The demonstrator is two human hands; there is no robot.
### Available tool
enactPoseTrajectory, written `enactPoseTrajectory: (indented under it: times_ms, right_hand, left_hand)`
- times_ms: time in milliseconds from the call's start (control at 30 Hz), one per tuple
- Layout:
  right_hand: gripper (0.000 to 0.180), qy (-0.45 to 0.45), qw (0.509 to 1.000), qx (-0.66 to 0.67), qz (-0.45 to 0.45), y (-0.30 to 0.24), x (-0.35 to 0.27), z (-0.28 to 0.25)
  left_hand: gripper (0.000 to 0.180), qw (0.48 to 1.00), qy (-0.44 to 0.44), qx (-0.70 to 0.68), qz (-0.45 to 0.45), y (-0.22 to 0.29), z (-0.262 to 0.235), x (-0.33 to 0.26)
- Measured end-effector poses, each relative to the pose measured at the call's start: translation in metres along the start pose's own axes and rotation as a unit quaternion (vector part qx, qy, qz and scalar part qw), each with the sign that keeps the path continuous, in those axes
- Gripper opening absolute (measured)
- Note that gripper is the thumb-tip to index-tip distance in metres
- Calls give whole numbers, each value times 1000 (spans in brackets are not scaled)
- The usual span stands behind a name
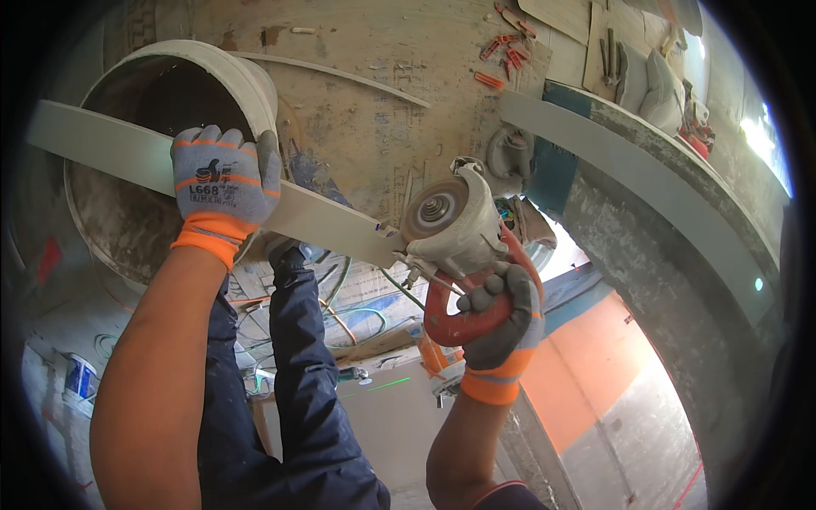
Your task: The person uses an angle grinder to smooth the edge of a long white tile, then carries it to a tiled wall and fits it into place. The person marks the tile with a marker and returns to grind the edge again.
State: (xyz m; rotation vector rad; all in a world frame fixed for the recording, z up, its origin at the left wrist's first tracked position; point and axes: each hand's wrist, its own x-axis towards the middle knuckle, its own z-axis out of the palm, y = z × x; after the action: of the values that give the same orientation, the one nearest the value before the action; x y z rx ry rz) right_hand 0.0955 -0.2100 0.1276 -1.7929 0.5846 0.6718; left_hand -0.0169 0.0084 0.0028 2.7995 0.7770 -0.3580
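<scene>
My left hand (225, 174), in a grey glove with an orange cuff, is closed over a long pale tile strip (331, 217). The strip lies across the mouth of a large, dusty bucket (200, 59), and its right end sticks out past the rim. My right hand (503, 319), gloved too, grips the red handle of a handheld tile cutter (463, 234). Its round blade (436, 208) faces up and left, right beside the strip's free end. Whether the blade touches the strip, or is spinning, I cannot tell.
Red plastic wedges (510, 55) lie scattered at the far side, near a thin curved strip (340, 75). A grey suction-cup lifter (510, 157) sits beyond the cutter. Another long strip (646, 174) rests along a ledge at right. Hoses and cords (340, 319) tangle by my legs.
</scene>
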Motion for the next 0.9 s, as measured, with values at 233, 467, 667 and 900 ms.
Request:
enactPoseTrajectory:
  times_ms: [233,467,667,900]
  right_hand:
    - [46,5,1000,-5,1,6,1,3]
    - [48,12,1000,-10,23,-1,0,9]
    - [47,15,1000,-12,23,-3,0,13]
    - [45,13,999,11,39,-4,2,16]
  left_hand:
    - [33,1000,7,9,10,-1,-1,-2]
    - [33,999,29,-6,17,-1,2,-1]
    - [34,999,29,-7,18,0,2,-1]
    - [34,999,26,-19,17,1,0,-2]
